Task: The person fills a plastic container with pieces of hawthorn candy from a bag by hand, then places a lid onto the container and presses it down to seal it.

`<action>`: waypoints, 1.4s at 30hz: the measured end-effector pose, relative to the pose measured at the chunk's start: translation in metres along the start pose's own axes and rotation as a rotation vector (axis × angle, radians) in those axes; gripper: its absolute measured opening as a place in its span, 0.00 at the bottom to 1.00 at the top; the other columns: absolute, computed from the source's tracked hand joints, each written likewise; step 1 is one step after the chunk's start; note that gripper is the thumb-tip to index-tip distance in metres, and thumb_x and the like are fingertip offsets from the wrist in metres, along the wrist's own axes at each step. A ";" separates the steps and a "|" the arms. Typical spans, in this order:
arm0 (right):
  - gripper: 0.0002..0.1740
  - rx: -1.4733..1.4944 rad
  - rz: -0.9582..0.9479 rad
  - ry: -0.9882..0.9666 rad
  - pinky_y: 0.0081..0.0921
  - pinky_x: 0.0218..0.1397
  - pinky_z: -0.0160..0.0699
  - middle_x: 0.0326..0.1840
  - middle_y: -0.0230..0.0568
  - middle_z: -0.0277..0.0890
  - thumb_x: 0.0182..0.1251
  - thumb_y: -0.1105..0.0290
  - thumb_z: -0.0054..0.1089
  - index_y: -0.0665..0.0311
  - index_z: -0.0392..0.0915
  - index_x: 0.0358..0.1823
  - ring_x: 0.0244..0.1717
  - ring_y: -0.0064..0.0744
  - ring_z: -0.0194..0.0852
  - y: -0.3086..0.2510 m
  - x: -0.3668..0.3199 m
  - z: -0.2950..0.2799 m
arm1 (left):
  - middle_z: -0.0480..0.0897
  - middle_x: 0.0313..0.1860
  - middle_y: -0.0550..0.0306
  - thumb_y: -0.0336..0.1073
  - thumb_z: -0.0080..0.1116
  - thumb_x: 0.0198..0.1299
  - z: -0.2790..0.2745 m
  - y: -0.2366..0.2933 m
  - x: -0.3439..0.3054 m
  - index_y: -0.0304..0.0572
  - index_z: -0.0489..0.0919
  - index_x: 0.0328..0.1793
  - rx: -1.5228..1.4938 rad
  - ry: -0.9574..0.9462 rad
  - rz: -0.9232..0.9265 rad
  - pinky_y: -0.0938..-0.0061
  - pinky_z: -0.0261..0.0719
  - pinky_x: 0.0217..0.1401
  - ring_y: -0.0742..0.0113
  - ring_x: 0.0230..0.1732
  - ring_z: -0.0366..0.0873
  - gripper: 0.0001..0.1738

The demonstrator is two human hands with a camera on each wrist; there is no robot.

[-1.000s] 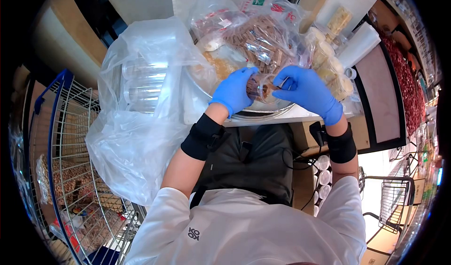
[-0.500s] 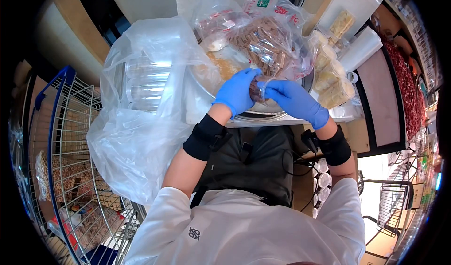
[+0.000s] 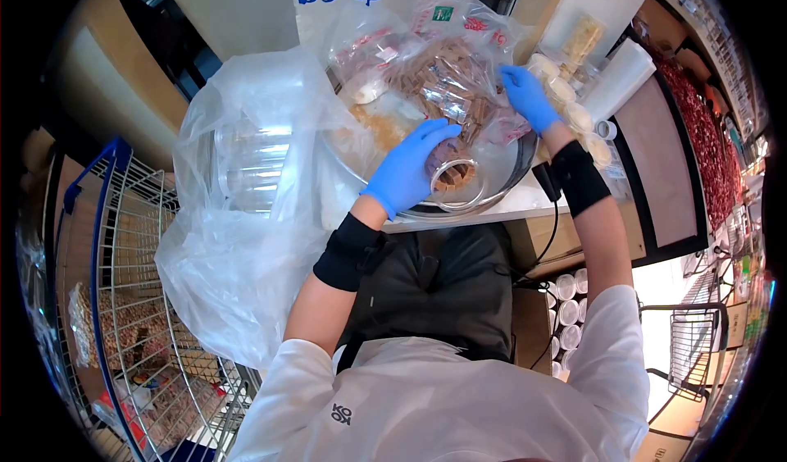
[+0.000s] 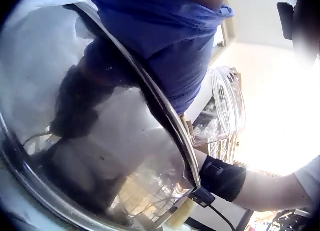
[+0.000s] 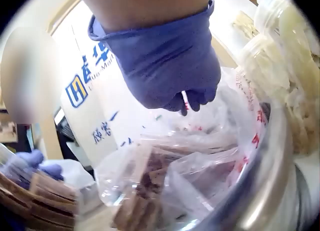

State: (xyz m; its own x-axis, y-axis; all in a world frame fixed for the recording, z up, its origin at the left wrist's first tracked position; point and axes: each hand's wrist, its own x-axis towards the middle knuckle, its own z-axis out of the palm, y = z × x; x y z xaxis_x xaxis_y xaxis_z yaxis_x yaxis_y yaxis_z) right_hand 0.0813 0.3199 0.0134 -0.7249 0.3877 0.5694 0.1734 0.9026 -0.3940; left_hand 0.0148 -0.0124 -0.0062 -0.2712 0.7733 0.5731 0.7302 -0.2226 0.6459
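Observation:
In its blue glove, my left hand point(image 3: 410, 167) grips a clear plastic jar point(image 3: 457, 200) tilted with its mouth toward me. Brown wafer-like pieces point(image 3: 456, 175) show inside the jar. Behind it, a clear plastic bag point(image 3: 484, 31) with red print lies open in a wide metal basin point(image 3: 525, 163), full of the same brown bars point(image 3: 447, 81). At the bag's right edge is my gloved right hand point(image 3: 529, 100); its curled fingers pinch the plastic. From the right wrist, that hand point(image 5: 170, 71) hangs right over the bag point(image 5: 200, 176). The left wrist view shows the basin's shiny wall point(image 4: 115, 136) beside my left hand point(image 4: 160, 41).
Filled clear jars point(image 3: 574, 109) line the basin's right side, near a white plastic roll point(image 3: 619, 81). To the left, clear jars point(image 3: 258, 163) lie within a large plastic bag point(image 3: 238, 282). A wire shopping cart point(image 3: 123, 298) stands at far left. A cable point(image 3: 549, 241) trails from my right wrist.
My right hand has come out of the jar's mouth and moved up and right to the bag's edge. The left hand still holds the jar, whose mouth now faces more toward me.

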 end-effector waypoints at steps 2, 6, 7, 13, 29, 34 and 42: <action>0.18 0.000 -0.035 -0.185 0.41 0.56 0.78 0.50 0.55 0.83 0.71 0.62 0.53 0.65 0.80 0.54 0.50 0.55 0.82 0.007 0.014 0.007 | 0.73 0.69 0.46 0.13 0.65 0.39 -0.002 0.003 0.000 0.44 0.71 0.70 -0.019 0.002 0.042 0.65 0.71 0.71 0.49 0.70 0.71 0.45; 0.21 -0.066 0.034 -0.579 0.44 0.59 0.76 0.54 0.58 0.80 0.70 0.59 0.52 0.62 0.78 0.58 0.54 0.60 0.79 -0.015 0.021 0.002 | 0.72 0.69 0.46 0.14 0.66 0.39 0.002 -0.003 -0.002 0.45 0.71 0.70 0.004 -0.047 -0.004 0.66 0.69 0.73 0.49 0.72 0.69 0.45; 0.21 -0.065 0.036 -0.574 0.44 0.59 0.76 0.54 0.58 0.80 0.70 0.59 0.52 0.62 0.78 0.58 0.54 0.60 0.79 -0.013 0.024 0.005 | 0.73 0.69 0.46 0.15 0.67 0.39 0.003 -0.005 -0.001 0.45 0.71 0.70 -0.010 -0.041 -0.013 0.66 0.69 0.73 0.48 0.71 0.70 0.45; 0.23 -0.107 0.039 -0.526 0.39 0.56 0.78 0.50 0.56 0.83 0.66 0.55 0.60 0.64 0.78 0.55 0.50 0.50 0.82 0.014 0.036 0.025 | 0.76 0.62 0.42 0.21 0.55 0.58 0.001 0.003 0.000 0.45 0.73 0.65 -0.014 -0.027 -0.042 0.62 0.77 0.63 0.42 0.61 0.76 0.27; 0.20 0.106 0.150 -0.537 0.33 0.49 0.78 0.44 0.48 0.84 0.70 0.55 0.58 0.62 0.83 0.52 0.41 0.35 0.79 0.017 0.034 0.034 | 0.79 0.61 0.43 0.33 0.74 0.48 0.001 0.001 -0.001 0.44 0.71 0.68 0.056 -0.020 -0.024 0.62 0.76 0.66 0.45 0.62 0.77 0.38; 0.20 0.003 0.177 -0.580 0.35 0.52 0.77 0.47 0.52 0.84 0.70 0.55 0.57 0.64 0.82 0.51 0.44 0.40 0.82 0.007 0.040 0.029 | 0.77 0.62 0.43 0.27 0.66 0.50 0.000 0.003 -0.001 0.44 0.71 0.68 0.043 -0.040 -0.042 0.63 0.75 0.66 0.45 0.62 0.76 0.35; 0.19 -0.270 -0.374 -0.828 0.36 0.61 0.73 0.58 0.53 0.79 0.74 0.60 0.48 0.61 0.75 0.61 0.54 0.45 0.79 0.016 0.053 0.027 | 0.77 0.62 0.43 0.27 0.67 0.47 0.000 0.005 -0.002 0.44 0.71 0.69 0.058 -0.037 -0.057 0.63 0.75 0.67 0.45 0.62 0.75 0.38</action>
State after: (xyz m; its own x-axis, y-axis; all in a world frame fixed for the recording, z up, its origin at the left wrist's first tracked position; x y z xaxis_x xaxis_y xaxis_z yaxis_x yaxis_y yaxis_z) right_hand 0.0274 0.3500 0.0176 -0.9892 -0.0977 -0.1089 -0.0927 0.9944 -0.0507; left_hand 0.0186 -0.0148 -0.0040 -0.2910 0.8053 0.5166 0.7493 -0.1439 0.6464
